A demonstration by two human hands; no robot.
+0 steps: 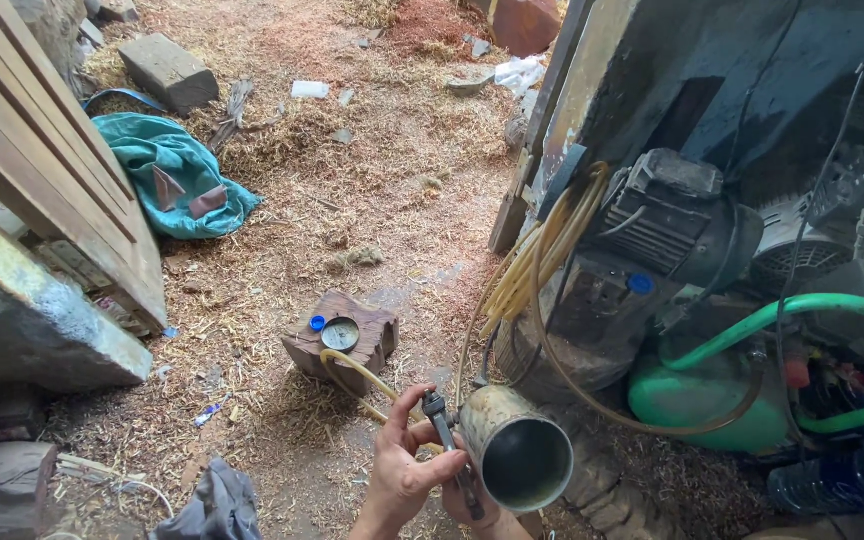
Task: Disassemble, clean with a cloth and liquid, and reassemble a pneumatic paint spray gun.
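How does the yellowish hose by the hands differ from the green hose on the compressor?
The yellowish hose is thin, pale and wound in many loose loops hanging beside the motor; the green hose is thicker, bright and makes one sweeping arc. The yellowish hose trails over the sawdust floor toward the metal cup at the left hand; the green hose stays on the machine. Both are flexible.
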